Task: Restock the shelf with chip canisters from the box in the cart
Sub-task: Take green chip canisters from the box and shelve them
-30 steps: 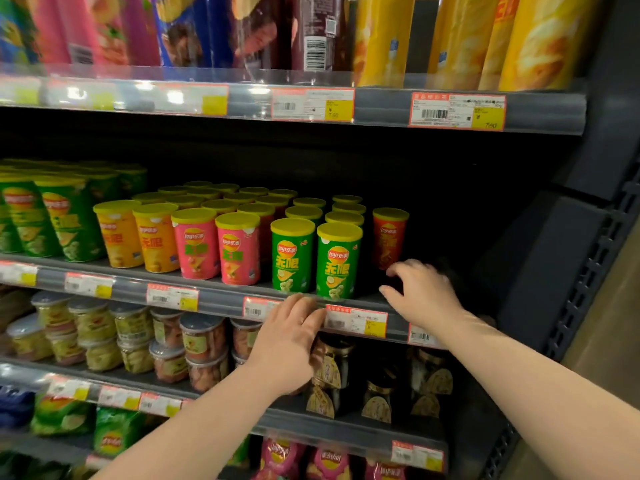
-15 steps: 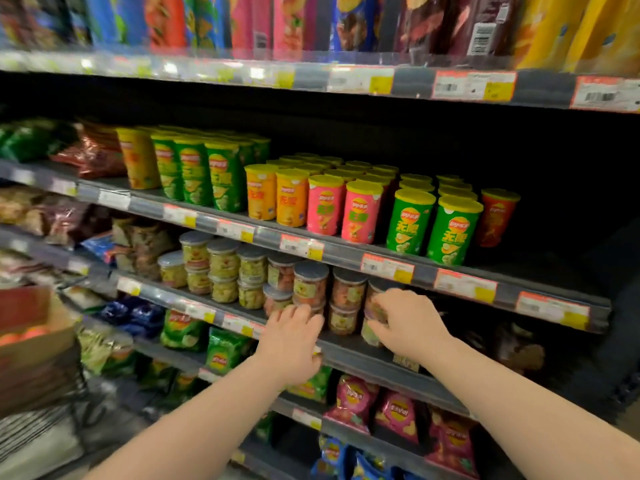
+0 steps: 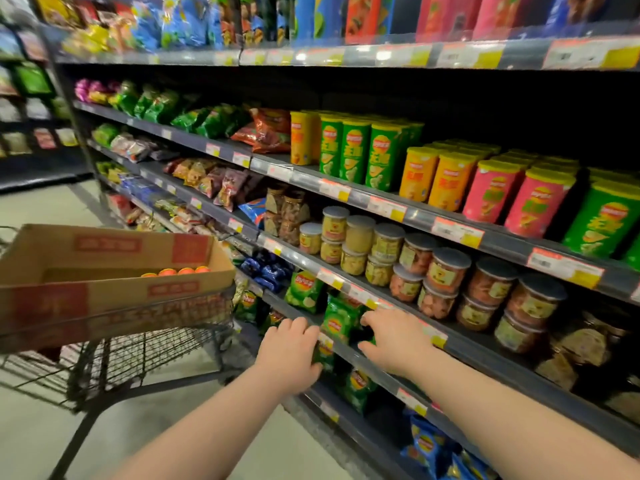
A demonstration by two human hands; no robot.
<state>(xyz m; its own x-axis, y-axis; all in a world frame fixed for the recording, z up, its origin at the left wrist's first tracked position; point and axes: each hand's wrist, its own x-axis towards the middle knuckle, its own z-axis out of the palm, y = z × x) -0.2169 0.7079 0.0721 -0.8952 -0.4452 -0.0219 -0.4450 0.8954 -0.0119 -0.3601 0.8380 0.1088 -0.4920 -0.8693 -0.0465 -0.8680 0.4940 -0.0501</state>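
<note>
A cardboard box sits in a wire cart at the left; orange canister lids show inside it. Short chip canisters in yellow, pink and green stand in rows on the shelf at the right, with taller green ones to their left. My left hand and my right hand hover low in front of the lower shelves, fingers relaxed, holding nothing. Both are to the right of the cart and below the canister shelf.
Clear lidded snack tubs fill the shelf under the canisters. Green chip bags lie just behind my hands. Snack bags line the shelves further left. Tall tubes stand on the top shelf. Grey aisle floor stretches behind the cart.
My view has swung left and down, bringing the cart and box into sight. Both hands have dropped away from the canister shelf toward the lower shelves, still holding nothing.
</note>
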